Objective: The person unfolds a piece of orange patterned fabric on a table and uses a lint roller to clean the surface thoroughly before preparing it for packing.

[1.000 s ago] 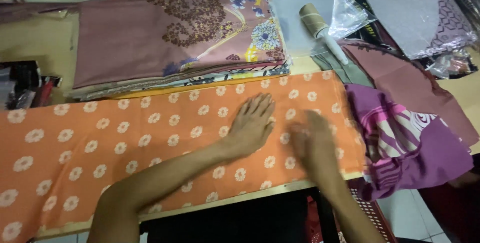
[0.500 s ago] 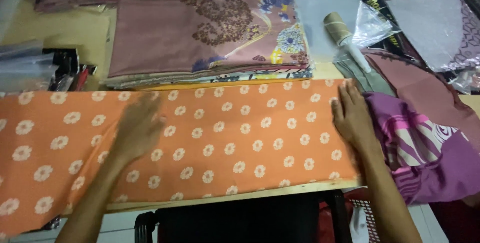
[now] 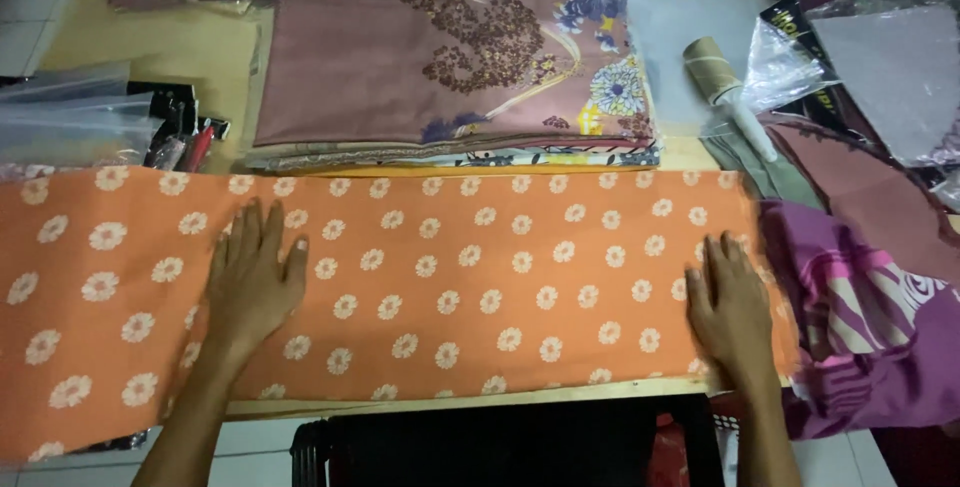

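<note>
While the orange cloth with white daisies [image 3: 480, 277] lies spread flat along the near edge of the wooden table [image 3: 150, 47], you have both palms pressed down on it. The cloth runs from the left border of the view almost to the right side, and its near hem hangs a little past the table's front edge on the left. Your left hand [image 3: 250, 282] rests flat on the left part of the cloth, fingers stretched out and slightly fanned, holding nothing. Your right hand [image 3: 730, 307] lies flat near the cloth's right end, fingers straight and close together, also holding nothing; the two hands are well apart.

Just beyond the cloth's far edge sits a stack of folded fabrics [image 3: 450, 77], its top piece dusty pink with a dark floral pattern and a patch of blue and yellow flowers at its right end. Touching the cloth's right end is a crumpled purple fabric [image 3: 880, 327] with pale stripes, and behind that a folded brownish-pink piece [image 3: 870, 197]. A lint roller [image 3: 725, 82] with a white handle lies to the right of the stack, near clear plastic bags [image 3: 860, 37]. On the left side of the table, beyond the cloth, more clear plastic packets [image 3: 70, 117] lie beside some small dark and red items that are too small to tell apart.
</note>
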